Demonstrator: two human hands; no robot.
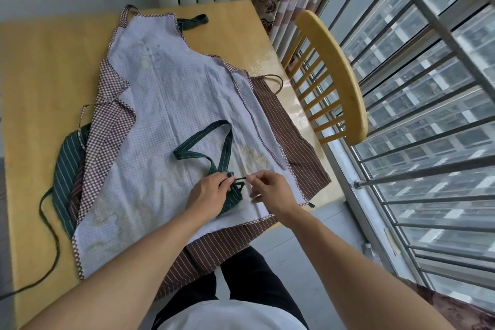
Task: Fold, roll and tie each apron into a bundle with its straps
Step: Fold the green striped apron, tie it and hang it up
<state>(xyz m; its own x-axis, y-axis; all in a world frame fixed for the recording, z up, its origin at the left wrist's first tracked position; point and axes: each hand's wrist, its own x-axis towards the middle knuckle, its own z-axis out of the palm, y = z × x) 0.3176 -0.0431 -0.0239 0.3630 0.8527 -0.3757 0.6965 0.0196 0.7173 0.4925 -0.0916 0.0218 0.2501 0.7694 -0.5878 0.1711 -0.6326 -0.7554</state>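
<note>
- While the left hand (211, 190) is gripping the rolled green striped apron (232, 199) so it cannot unroll, the right hand (270, 187) is pinching its thin strap (240, 177), pulling it taut for tying.
- That bundle is resting on the pale checked apron (171, 104), which is lying spread across the desk (40, 75) as a working surface.

Between our hands we saw a dark green, white-striped bundle (232, 197); beneath them a pale checked apron (171, 104) with brown-checked trim, over a brown-striped apron (289, 126) on the yellow surface (45, 67).
</note>
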